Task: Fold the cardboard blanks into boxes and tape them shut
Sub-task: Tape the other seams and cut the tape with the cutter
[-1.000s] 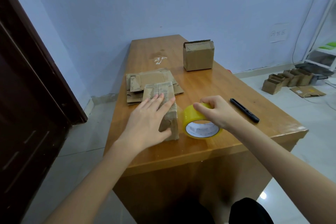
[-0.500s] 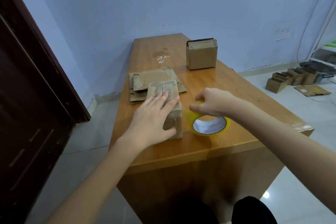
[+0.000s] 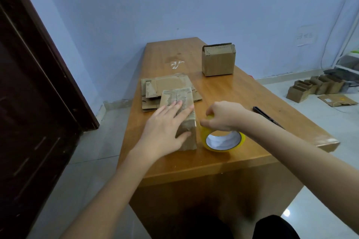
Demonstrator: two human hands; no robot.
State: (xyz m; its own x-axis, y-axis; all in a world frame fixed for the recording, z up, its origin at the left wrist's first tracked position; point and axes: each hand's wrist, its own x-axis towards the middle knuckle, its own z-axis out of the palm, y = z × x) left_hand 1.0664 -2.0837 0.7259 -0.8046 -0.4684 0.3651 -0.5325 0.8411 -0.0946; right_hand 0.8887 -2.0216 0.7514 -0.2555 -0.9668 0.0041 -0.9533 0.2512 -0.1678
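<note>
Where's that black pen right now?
In the head view the pen lies on the table toward its right edge, just beyond the right forearm, which hides its near end, and right of the tape roll.

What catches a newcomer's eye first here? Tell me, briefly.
The yellow tape roll near the wooden table's front edge, gripped by the right hand. Beside it the left hand presses flat on a folded cardboard box, with flat cardboard blanks stacked just behind.

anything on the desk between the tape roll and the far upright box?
Only the right hand, which grips the tape roll. Past it the desk is bare wood up to the box, in the head view.
</note>
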